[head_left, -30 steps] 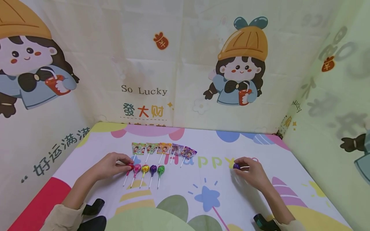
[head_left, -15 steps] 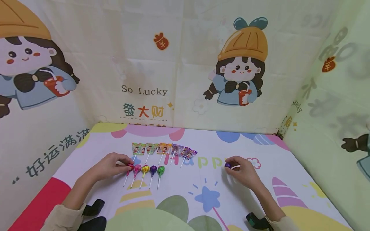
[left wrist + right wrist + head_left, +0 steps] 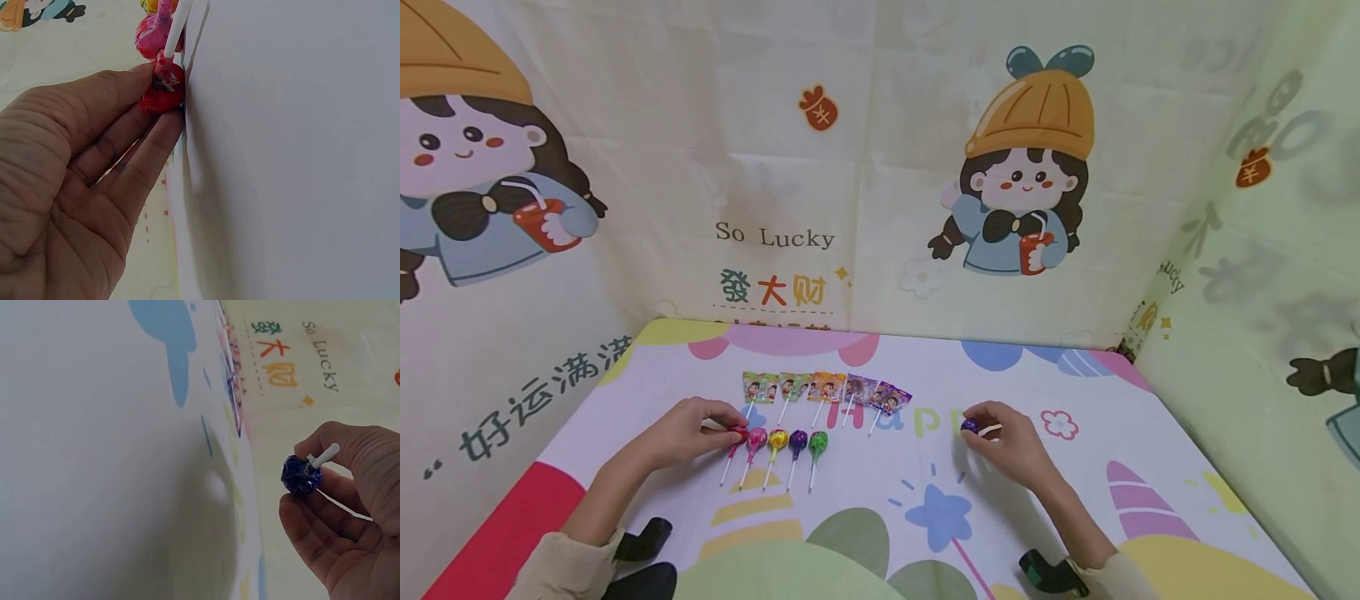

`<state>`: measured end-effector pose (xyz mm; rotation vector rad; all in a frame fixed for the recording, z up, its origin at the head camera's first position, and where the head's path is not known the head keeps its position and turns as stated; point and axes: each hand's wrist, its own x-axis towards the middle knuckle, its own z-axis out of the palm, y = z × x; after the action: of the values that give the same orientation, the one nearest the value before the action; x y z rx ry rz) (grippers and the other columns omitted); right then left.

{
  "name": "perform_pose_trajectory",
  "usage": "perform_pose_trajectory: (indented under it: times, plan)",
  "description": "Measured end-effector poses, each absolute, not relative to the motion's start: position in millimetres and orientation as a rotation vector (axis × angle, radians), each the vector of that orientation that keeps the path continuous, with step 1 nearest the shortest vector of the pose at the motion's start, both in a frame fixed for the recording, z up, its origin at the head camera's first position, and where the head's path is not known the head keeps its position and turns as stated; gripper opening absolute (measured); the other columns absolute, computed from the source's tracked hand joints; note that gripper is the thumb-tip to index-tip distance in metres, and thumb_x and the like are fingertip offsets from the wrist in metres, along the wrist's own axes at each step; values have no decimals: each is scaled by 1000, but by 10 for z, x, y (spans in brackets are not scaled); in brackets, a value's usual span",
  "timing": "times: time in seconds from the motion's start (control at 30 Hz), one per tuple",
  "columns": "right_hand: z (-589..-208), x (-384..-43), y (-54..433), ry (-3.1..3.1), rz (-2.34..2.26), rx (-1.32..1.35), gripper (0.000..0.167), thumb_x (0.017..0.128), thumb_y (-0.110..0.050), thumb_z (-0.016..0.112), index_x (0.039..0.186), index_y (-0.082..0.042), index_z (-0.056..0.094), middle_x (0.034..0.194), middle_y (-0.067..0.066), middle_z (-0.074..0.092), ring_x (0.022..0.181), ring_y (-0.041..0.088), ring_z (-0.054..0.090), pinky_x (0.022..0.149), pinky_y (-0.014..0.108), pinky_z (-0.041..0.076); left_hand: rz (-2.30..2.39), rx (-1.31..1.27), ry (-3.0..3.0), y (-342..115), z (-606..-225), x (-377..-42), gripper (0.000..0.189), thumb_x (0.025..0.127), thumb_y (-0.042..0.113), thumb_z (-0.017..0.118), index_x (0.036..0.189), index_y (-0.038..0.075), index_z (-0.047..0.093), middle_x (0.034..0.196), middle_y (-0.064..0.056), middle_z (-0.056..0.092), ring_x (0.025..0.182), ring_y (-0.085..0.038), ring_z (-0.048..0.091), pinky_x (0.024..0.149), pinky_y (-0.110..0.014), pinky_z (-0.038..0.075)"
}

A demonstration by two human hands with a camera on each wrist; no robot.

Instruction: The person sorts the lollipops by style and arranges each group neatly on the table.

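Note:
My left hand (image 3: 692, 431) is at the left end of a row of lollipops on the table, its thumb and fingers pinching the red lollipop (image 3: 164, 94) by its wrapped head. To the right of it lie a pink lollipop (image 3: 756, 438), a yellow lollipop (image 3: 777, 440), a purple lollipop (image 3: 797, 444) and a green lollipop (image 3: 817, 444), sticks toward me. My right hand (image 3: 1011, 442) pinches a dark blue-purple lollipop (image 3: 301, 475) by its head, above the table right of the row. Its white stick points back toward the palm.
Behind the row lies a second line of flat-wrapped lollipops, among them a green-wrapped one (image 3: 760, 387), an orange-wrapped one (image 3: 826, 387) and a purple-wrapped one (image 3: 891, 397). A printed cloth (image 3: 880, 467) covers the table. Patterned curtains (image 3: 880, 183) stand behind and at both sides.
My right hand has moved left across the table with the blue-purple lollipop held in it. The left hand stays on the red lollipop, and the rows have not moved.

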<state>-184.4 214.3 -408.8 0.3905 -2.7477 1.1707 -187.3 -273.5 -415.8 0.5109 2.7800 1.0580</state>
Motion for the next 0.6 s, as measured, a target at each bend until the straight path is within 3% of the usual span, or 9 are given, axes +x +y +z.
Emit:
perform_pose_trajectory:
  times: [0.6]
  plan:
    - [-4085,-1876,1773,-2758,1235,454,26,89,-12,79,113,-6,72,100,-1,72,89,13,66,79,20,57,1055,540,2791,-2741,-4178,-1870,17,89,13,79,107,14,78,101,3,73,99,-20,65,92,-46,60]
